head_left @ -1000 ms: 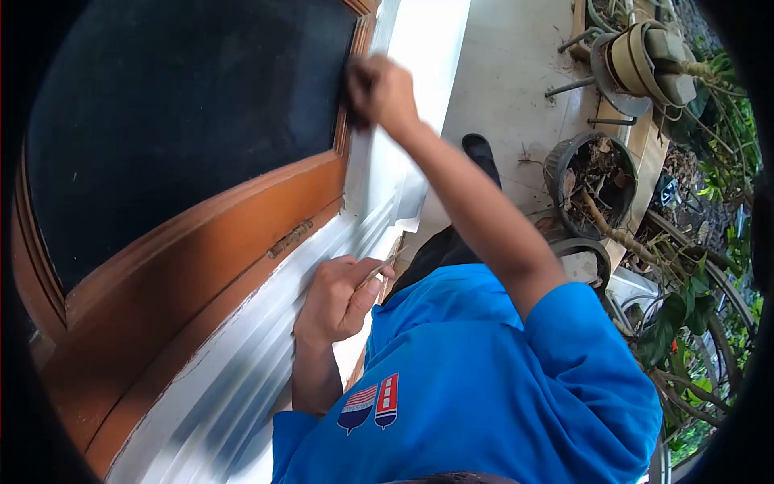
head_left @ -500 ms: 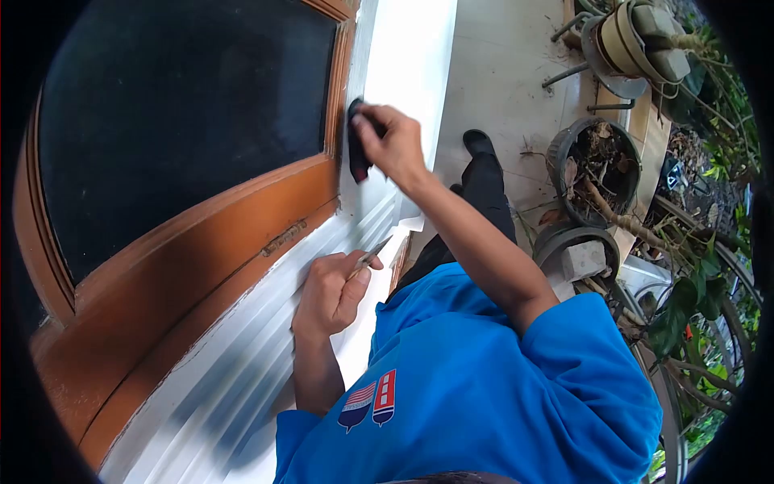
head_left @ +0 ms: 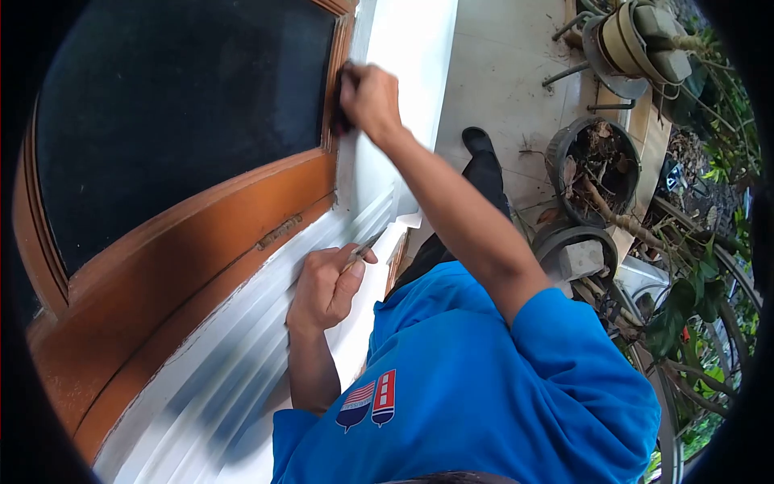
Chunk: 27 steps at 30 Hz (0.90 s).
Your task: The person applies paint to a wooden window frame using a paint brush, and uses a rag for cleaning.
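Observation:
My right hand (head_left: 373, 98) is closed round a dark elongated object (head_left: 342, 101), blurred by motion, whose kind I cannot tell. It overlaps the brown wooden window frame (head_left: 334, 64) right beside the white wall edge. Lower down, my left hand (head_left: 322, 286) is closed, pinching a thin, narrow metal tool (head_left: 367, 245) between thumb and fingers. The tool's tip points up and to the right, over the white ribbed trim (head_left: 242, 347). Dark glass (head_left: 193, 121) fills the frame to the left of both hands.
Tiled floor (head_left: 500, 73) lies to the right, with my dark shoe (head_left: 477, 140) on it. Potted plants, one in a black pot (head_left: 556, 161), stand along the floor's edge. A concrete block (head_left: 582, 260) and leafy branches (head_left: 685, 306) are nearer me.
My right hand has moved up and left with the dark object, from the white wall edge onto the wooden frame. My left hand has shifted slightly left and up, still holding the metal tool.

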Motion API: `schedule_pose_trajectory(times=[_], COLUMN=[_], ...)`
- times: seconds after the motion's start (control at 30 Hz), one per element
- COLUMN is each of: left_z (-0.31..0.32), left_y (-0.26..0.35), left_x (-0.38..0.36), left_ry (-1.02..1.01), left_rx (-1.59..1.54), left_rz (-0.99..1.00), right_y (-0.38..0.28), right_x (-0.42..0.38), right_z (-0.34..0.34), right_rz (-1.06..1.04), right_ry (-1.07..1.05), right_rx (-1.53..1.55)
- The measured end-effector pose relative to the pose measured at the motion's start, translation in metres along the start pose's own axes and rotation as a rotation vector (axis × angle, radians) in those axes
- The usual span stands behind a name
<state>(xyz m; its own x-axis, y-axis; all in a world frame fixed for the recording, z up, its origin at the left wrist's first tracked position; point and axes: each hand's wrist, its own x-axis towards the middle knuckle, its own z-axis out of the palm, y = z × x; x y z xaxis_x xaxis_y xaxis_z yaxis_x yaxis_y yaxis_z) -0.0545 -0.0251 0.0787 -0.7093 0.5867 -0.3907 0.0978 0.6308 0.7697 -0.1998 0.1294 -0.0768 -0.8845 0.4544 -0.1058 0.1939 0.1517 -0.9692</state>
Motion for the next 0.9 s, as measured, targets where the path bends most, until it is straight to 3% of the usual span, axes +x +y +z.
schedule_pose_trajectory(times=[0.07,0.13,0.33,0.4,0.47,0.5,0.53,0.63,0.7,0.77,0.9], left_z=[-0.001,-0.001,-0.001,-0.002,0.007,0.011,0.019,0.049,0.072,0.1,0.134], left_y=[0.001,0.0,0.006,0.008,0.008,0.003,-0.021,-0.015,-0.024,-0.017,-0.018], left_x=[-0.001,-0.001,0.001,-0.004,-0.009,-0.01,-0.01,-0.008,-0.005,0.002,0.006], left_ry=[0.005,0.017,0.023,0.033,0.114,0.156,0.206,0.216,0.148,0.218,0.509], left_rx=[-0.013,0.013,-0.025,-0.066,-0.312,-0.434,-0.419,-0.676,-0.839,-0.953,-0.943], left_rz=[-0.019,-0.011,-0.074,-0.112,-0.162,-0.176,0.013,-0.105,-0.077,-0.015,-0.055], right_y=[-0.009,0.008,0.031,0.031,0.024,0.028,0.032,0.031,0.027,0.026,0.011], right_x=[0.015,-0.008,-0.117,-0.133,-0.144,-0.152,-0.158,-0.177,-0.188,-0.202,-0.213], right_z=[-0.002,0.012,-0.012,-0.038,-0.07,-0.083,-0.094,-0.121,-0.132,-0.134,-0.14], right_rz=[0.049,-0.123,-0.203,-0.082,0.204,0.221,0.236,0.431,0.482,0.545,0.408], right_ry=[-0.045,0.083,-0.394,-0.314,-0.362,-0.394,-0.426,-0.48,-0.526,-0.59,-0.552], right_rx=[-0.006,-0.099,-0.005,0.131,0.229,0.298,0.366,0.71,0.829,1.079,0.926])
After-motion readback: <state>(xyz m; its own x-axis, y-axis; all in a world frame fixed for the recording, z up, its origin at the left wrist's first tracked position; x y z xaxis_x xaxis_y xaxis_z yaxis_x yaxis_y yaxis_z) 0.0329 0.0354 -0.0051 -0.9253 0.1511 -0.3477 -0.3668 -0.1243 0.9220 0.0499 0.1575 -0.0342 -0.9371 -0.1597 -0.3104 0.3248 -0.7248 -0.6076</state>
